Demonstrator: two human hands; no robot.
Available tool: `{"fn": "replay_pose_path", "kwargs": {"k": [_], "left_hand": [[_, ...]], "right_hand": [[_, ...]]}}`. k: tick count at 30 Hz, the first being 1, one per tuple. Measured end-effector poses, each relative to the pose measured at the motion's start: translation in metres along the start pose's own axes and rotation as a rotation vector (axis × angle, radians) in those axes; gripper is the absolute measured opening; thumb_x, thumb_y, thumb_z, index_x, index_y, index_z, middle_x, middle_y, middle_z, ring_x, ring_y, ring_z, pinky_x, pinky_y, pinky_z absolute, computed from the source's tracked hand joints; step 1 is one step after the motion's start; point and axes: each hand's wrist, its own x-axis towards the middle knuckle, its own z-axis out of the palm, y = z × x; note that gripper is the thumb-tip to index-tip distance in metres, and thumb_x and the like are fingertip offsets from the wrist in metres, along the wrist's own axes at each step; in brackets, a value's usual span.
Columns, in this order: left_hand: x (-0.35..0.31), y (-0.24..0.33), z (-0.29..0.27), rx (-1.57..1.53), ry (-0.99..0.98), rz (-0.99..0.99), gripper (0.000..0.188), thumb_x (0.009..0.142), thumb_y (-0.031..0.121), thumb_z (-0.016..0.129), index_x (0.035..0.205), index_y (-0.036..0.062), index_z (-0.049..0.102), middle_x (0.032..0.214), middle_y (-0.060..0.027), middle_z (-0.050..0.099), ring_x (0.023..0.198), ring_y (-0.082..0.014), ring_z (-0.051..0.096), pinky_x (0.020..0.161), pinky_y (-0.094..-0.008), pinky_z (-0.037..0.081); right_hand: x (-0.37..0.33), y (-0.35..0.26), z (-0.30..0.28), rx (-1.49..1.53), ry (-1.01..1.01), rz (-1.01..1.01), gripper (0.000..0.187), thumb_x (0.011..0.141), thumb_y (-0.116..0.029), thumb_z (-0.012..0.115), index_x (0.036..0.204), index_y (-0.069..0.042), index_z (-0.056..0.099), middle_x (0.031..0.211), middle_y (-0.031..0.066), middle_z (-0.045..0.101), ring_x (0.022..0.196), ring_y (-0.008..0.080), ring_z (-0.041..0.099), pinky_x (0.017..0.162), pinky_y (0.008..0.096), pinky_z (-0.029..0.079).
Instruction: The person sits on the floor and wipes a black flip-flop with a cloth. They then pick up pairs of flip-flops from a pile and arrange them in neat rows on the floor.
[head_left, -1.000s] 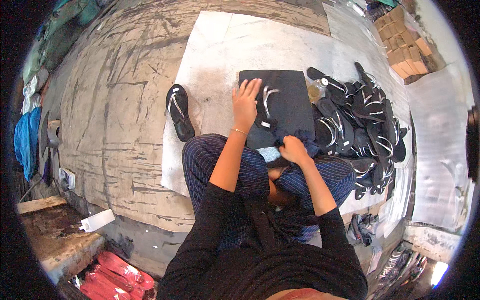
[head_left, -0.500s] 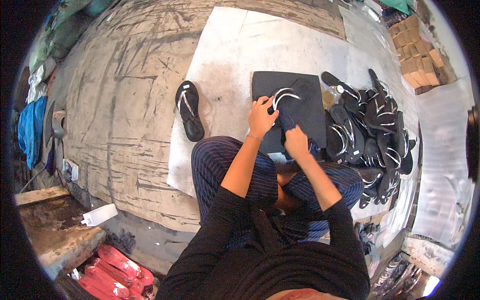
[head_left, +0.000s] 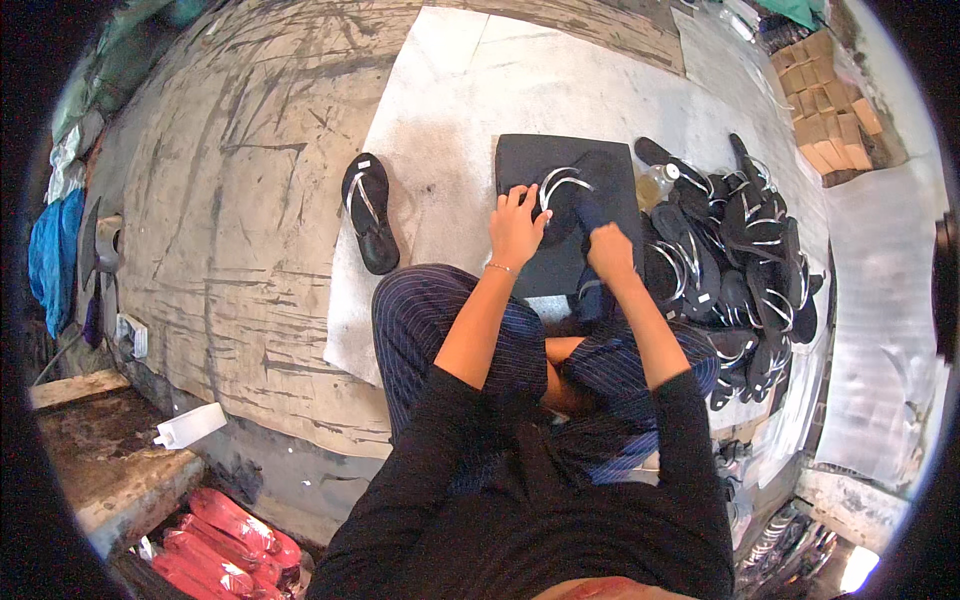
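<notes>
A black flip-flop with silvery straps [head_left: 566, 180] lies on a dark square pad [head_left: 517, 156] in front of my crossed legs. My left hand [head_left: 515, 232] holds its left side, with the fingers and thumb closed near the strap. Bunched in my right hand [head_left: 611, 254] is a dark blue cloth [head_left: 594, 211], pressed onto the flip-flop's sole. The closed right fingers and the cloth cover part of that sole, and black on black blurs its outline. To the left, another black flip-flop [head_left: 376, 240] rests alone on the white sheet [head_left: 440, 110].
A heap of black flip-flops [head_left: 740, 235] lies right of the pad. Between them stands a bottle of yellowish liquid [head_left: 655, 186]. Farther off at right are stacked brown blocks [head_left: 825, 110]. A white bottle [head_left: 191, 427] and red wrapped items [head_left: 235, 530] are at lower left.
My right hand has slid the cloth a little away from me and to the right. My left hand keeps its place on the flip-flop. The whole view has shifted slightly.
</notes>
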Motion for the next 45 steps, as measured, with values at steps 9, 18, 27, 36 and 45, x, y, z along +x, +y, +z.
{"fn": "replay_pose_path", "kwargs": {"k": [9, 18, 27, 36, 45], "left_hand": [[-0.006, 0.014, -0.013, 0.130, -0.188, -0.003, 0.098, 0.056, 0.048, 0.079, 0.132, -0.0004, 0.040, 0.128, -0.0105, 0.042, 0.113, -0.0278, 0.041, 0.089, -0.0408, 0.037], [-0.003, 0.032, -0.012, 0.188, -0.220, 0.020, 0.107, 0.046, 0.041, 0.086, 0.131, -0.0041, 0.038, 0.112, -0.0088, 0.044, 0.105, -0.0245, 0.043, 0.087, -0.0358, 0.037], [-0.001, 0.025, -0.009, 0.197, -0.202, 0.035, 0.108, 0.044, 0.040, 0.085, 0.130, -0.0045, 0.038, 0.111, -0.0091, 0.044, 0.101, -0.0249, 0.043, 0.084, -0.0364, 0.037], [-0.001, 0.026, -0.013, 0.206, -0.216, 0.030, 0.108, 0.044, 0.042, 0.086, 0.129, -0.0047, 0.038, 0.112, -0.0081, 0.044, 0.104, -0.0230, 0.043, 0.086, -0.0351, 0.036], [-0.005, 0.019, -0.010, 0.171, -0.177, 0.040, 0.109, 0.045, 0.044, 0.085, 0.129, -0.0045, 0.036, 0.111, -0.0104, 0.044, 0.103, -0.0258, 0.044, 0.085, -0.0376, 0.037]], "right_hand": [[-0.035, -0.012, 0.005, 0.023, -0.147, 0.139, 0.016, 0.073, -0.008, 0.056, 0.082, -0.001, 0.068, 0.084, 0.0222, 0.063, 0.089, 0.0384, 0.063, 0.073, 0.0451, 0.053], [0.042, 0.031, 0.011, 0.015, 0.115, 0.366, 0.018, 0.080, -0.010, 0.051, 0.081, -0.002, 0.067, 0.086, 0.0176, 0.065, 0.086, 0.0332, 0.063, 0.069, 0.0450, 0.053], [0.023, -0.014, 0.005, 0.001, 0.101, 0.352, 0.012, 0.076, -0.007, 0.056, 0.081, -0.002, 0.066, 0.090, 0.0146, 0.065, 0.095, 0.0316, 0.060, 0.076, 0.0418, 0.053], [0.056, 0.013, 0.007, 0.040, 0.087, 0.470, 0.019, 0.081, -0.011, 0.049, 0.084, -0.002, 0.066, 0.089, 0.0165, 0.065, 0.086, 0.0336, 0.063, 0.072, 0.0439, 0.053], [0.083, 0.020, 0.001, -0.035, 0.087, 0.192, 0.018, 0.080, -0.011, 0.050, 0.079, -0.004, 0.066, 0.084, 0.0176, 0.065, 0.086, 0.0355, 0.064, 0.071, 0.0456, 0.053]]}}
